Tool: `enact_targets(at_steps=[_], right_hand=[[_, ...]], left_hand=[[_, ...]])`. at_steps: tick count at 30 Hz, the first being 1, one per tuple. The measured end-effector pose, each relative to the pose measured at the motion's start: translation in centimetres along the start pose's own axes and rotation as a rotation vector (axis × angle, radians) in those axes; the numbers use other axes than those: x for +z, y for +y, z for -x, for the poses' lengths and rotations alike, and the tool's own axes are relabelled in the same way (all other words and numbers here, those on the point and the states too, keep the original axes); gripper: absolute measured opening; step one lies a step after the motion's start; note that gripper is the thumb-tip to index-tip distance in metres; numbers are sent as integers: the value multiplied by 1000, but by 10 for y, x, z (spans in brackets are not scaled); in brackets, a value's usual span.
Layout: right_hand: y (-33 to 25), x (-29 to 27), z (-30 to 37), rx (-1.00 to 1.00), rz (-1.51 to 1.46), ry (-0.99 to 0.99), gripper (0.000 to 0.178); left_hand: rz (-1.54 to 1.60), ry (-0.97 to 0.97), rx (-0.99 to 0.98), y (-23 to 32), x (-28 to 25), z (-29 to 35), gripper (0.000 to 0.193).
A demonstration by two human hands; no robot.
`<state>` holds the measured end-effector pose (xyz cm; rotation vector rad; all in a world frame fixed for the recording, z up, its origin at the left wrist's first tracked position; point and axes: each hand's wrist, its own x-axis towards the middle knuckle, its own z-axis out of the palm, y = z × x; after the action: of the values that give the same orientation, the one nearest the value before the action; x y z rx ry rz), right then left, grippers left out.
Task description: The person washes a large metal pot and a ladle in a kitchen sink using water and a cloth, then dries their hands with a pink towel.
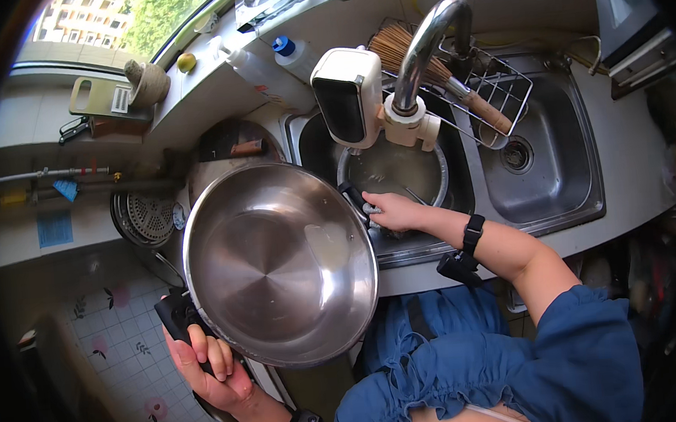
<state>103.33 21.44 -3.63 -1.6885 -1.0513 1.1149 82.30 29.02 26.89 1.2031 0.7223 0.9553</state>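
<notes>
A large stainless steel wok point(266, 247) is held up in front of the sink, its shiny inside turned toward me. A pale wet patch lies on its inner right side. My left hand point(211, 365) is closed around the long black handle point(177, 315) at the wok's lower left. At the opposite rim, the fingers of my right hand point(391, 209) are closed on the short black side handle point(350, 197). Behind that hand, a metal basin point(439, 174) of cloudy water sits in the left sink bowl, under the faucet point(422, 64) with its white filter point(345, 93).
A wire rack point(519, 81) with a bamboo brush point(455, 89) spans the sink divider. The right sink bowl point(547, 173) has a drain strainer. Bottles point(296, 57) line the back ledge. To the left are a perforated steamer plate point(148, 215) and gas pipes point(45, 175).
</notes>
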Motion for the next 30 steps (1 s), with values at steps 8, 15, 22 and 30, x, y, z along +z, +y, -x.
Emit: enact_targets(at_steps=[8, 15, 22, 30], right_hand=[[-8, 50, -40, 266, -530, -239, 66], [-5, 47, -58, 364, -632, -280, 69], [-7, 58, -60, 337, -862, -347, 74], [-2, 15, -41, 167, -825, -210, 77]], left_hand=[[-498, -150, 47, -21, 55, 26, 67], [-724, -314, 40, -46, 59, 48, 76], [-721, -466, 75, -51, 69, 57, 76], [-537, -54, 223, -28, 70, 18, 55]])
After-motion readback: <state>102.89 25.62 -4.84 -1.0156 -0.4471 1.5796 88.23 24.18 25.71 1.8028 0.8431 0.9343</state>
